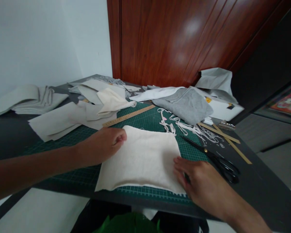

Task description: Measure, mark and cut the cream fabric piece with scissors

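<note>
Cream cloth (142,158) flat on green mat (145,121), left hand (102,145) pinching its edge, right hand (199,184) pressing its corner, grip flat.

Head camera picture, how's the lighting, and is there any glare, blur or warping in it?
Head view: soft, even light, with only faint shadows under the left hand and right hand on the cream fabric; pale glare patches on the wooden door; wide-angle warping bends the table edge and the forearms; the near forearms look slightly soft, while the cutting mat grid stays sharp.
</note>
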### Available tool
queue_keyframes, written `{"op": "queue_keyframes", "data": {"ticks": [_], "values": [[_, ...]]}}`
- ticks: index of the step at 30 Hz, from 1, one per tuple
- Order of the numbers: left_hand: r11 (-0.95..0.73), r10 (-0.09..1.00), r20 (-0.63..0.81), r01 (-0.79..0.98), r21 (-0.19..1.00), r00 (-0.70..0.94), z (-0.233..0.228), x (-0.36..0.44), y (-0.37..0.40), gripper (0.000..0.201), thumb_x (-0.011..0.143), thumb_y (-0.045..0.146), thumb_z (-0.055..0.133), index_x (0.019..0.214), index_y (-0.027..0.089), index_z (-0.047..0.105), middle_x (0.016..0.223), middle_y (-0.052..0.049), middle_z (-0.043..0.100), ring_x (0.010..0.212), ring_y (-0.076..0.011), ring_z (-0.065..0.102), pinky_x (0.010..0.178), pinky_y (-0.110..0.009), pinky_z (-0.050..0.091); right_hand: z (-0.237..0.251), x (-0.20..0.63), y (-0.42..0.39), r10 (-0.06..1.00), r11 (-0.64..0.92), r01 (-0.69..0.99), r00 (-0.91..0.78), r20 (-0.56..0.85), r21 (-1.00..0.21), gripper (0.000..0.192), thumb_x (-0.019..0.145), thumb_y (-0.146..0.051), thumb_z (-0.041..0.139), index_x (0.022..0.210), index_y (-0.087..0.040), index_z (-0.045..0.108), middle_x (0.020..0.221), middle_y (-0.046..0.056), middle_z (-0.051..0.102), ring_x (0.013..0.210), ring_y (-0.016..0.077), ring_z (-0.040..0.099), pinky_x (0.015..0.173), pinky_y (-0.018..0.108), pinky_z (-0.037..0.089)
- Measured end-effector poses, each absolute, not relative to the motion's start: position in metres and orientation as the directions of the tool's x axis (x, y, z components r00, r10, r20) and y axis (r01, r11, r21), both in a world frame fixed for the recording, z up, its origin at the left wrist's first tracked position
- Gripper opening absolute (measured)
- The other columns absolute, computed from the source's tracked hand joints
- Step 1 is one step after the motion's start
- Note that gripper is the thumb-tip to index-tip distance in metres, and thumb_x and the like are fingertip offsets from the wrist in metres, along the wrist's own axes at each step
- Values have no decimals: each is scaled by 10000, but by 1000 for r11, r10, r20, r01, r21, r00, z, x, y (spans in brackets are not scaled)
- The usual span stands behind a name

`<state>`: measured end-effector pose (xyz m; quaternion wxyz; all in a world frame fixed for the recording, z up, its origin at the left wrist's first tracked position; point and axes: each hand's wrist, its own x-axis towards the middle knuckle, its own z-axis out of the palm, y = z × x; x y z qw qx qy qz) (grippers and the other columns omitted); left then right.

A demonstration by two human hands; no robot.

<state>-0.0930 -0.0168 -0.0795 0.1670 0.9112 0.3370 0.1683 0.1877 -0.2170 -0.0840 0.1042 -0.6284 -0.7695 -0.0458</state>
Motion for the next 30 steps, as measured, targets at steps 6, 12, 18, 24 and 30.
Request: {"op": "queue_keyframes", "data": {"ticks": [6,12,18,24,30], "values": [[-719,693,239,675,165,680,-100,-63,-25,364,954,289,498,1277,131,551,1008,-98,694,929,-278,693,820,-410,528,-66,110,-171,996,86,974,-91,14,212,146,840,-50,742,742,-142,798,693,172,802,605,366,798,481,406,601],[-773,622,371,617,148,690,-114,-67,-32,375,868,169,537,1241,131,561,1285,-174,625,1255,-353,569,1061,-505,481,-86,73,-118,969,153,979,-175,175,134,165,881,-21,630,893,-112,767,842,188,801,693,311,768,560,390,570],[-649,761,310,674,352,570,-106,-68,-10,548,829,348,638,1301,92,530,1362,-236,601,1341,-417,513,1122,-584,381,-116,85,-104,897,250,968,-227,380,-10,126,991,-164,550,990,-158,676,953,120,721,940,293,656,866,422,527],[-503,799,32,640,581,600,-79,-61,21,219,626,339,748,706,216,585,663,5,615,698,-221,618,632,-324,428,-122,88,-105,871,306,951,-260,418,-45,120,953,-146,556,999,-157,666,922,101,703,891,282,611,841,399,496],[-167,736,-176,426,889,654,-66,-53,21,185,680,308,718,796,198,625,822,-23,735,766,-211,699,640,-307,502,-122,89,-105,863,321,946,-267,429,-56,112,956,-146,555,1000,-156,657,922,94,703,868,267,610,833,385,490]]}}
